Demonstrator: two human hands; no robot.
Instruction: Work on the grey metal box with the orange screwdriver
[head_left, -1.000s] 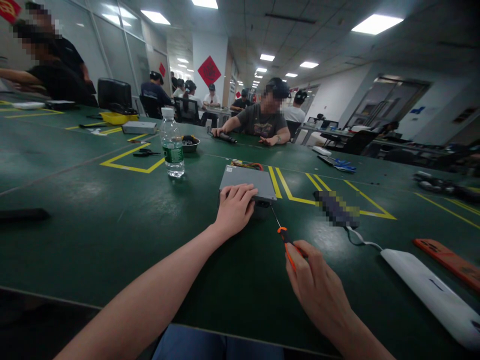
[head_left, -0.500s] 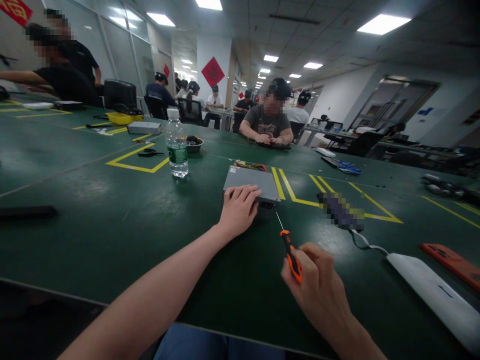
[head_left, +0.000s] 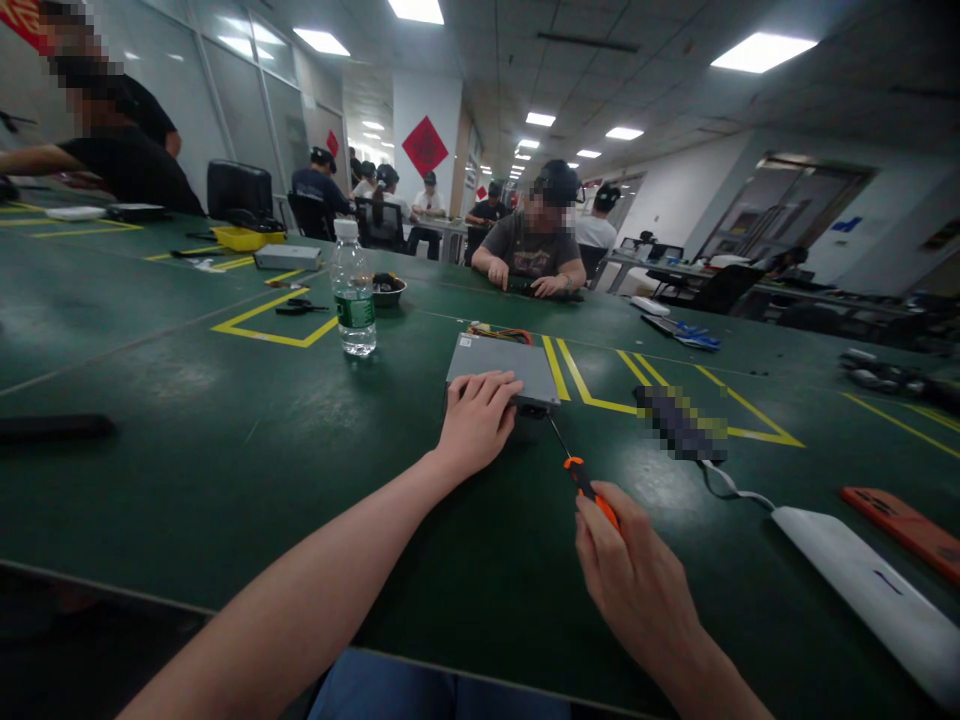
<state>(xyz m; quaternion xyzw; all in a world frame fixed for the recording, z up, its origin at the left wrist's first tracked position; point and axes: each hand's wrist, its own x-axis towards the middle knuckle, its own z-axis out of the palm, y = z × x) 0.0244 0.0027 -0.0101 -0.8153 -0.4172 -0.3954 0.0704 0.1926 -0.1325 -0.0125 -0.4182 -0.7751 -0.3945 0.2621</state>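
Orange-and-black screwdriver [head_left: 580, 477] beside grey power supply unit [head_left: 510, 357]
Left hand [head_left: 476, 425] lies with fingers outspread on the unit, atop the green table [head_left: 172, 480] — right hand [head_left: 634, 565] grasps the screwdriver, tip at the unit's near right corner.

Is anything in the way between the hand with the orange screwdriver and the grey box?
No, nothing visible is. The screwdriver in the right hand points straight at the grey box's near right corner. The left hand rests on the box, left of the tip. The bottle stands farther left.
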